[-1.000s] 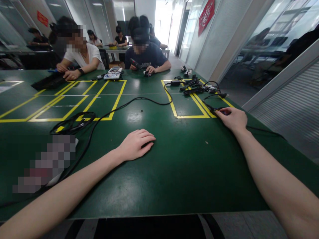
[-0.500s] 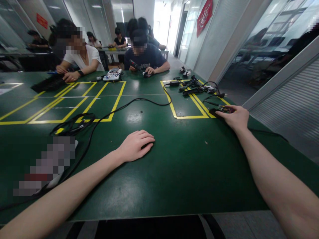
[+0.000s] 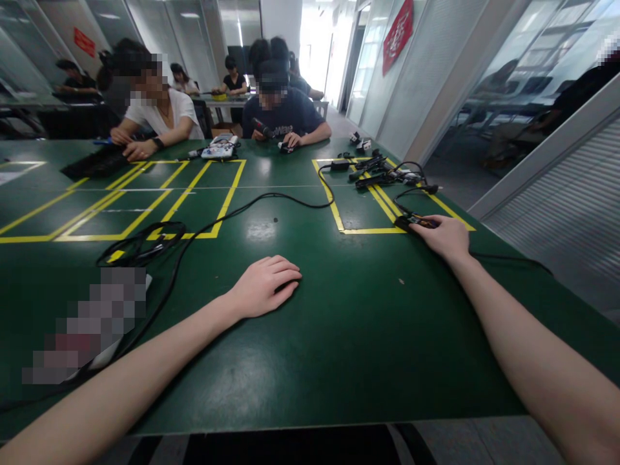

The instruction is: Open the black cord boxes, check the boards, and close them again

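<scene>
- I am gripping a small dark device point(image 3: 411, 223) with my right hand point(image 3: 448, 237); it is sitting on the right part of the worktop point(image 3: 339, 342), at the near edge of the yellow tape outline point(image 3: 372, 230). My fingers are covering part of it, so I cannot tell exactly what it is; bits of colour are showing on top.
- A thin black lead point(image 3: 398, 199) is running from beside the device toward a black plug point(image 3: 430, 188) farther back.
- Another dark cable point(image 3: 511, 258) is trailing out to the right from behind my wrist.
- My hands are staying well apart: my left hand point(image 3: 265, 286) is resting palm down near the middle, fingers lightly curved, with no object showing in it.
- Just beyond the device, a cluster of black tools and cables point(image 3: 372, 173) is lying across the tape, with small white pieces point(image 3: 362, 144) behind it.
- A long black cord point(image 3: 276, 193) is snaking from a black block point(image 3: 339, 166) toward my left side, passing a coiled cable point(image 3: 145, 242) and a pixelated flat object point(image 3: 92, 326).
- Across from me, one co-worker in dark blue point(image 3: 300, 116) is holding a black tool point(image 3: 263, 126); another in white point(image 3: 174, 113) is handling a black tray point(image 3: 94, 161).
</scene>
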Action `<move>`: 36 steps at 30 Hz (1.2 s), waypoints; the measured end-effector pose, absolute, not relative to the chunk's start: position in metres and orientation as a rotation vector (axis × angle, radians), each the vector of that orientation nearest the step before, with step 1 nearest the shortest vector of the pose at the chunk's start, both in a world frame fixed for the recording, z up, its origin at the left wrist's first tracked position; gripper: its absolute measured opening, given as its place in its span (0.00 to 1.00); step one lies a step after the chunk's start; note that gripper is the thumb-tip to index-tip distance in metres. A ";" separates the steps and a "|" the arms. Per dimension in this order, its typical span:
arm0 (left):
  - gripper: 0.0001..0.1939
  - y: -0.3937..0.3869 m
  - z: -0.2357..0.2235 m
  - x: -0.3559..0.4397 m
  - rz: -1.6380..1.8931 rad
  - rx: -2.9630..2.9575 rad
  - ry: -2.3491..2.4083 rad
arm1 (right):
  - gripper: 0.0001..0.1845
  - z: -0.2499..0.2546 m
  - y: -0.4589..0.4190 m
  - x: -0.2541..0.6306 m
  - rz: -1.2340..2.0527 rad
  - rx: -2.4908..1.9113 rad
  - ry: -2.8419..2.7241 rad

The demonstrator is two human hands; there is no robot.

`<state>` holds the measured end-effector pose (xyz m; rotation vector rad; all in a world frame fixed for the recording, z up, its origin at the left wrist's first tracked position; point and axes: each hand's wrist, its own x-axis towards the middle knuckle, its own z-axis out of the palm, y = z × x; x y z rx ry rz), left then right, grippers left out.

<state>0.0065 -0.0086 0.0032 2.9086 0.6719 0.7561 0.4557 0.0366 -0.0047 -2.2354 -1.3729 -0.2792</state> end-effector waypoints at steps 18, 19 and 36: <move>0.15 -0.013 0.010 0.007 0.837 2.859 0.613 | 0.12 -0.004 -0.039 0.244 0.517 -0.894 -2.275; 0.15 -0.013 0.010 0.007 0.835 2.848 0.613 | 0.12 -0.003 -0.039 0.245 0.523 -0.891 -2.266; 0.11 -0.007 0.002 0.004 0.815 2.840 0.768 | 0.11 0.001 -0.038 0.251 0.621 -0.806 -2.239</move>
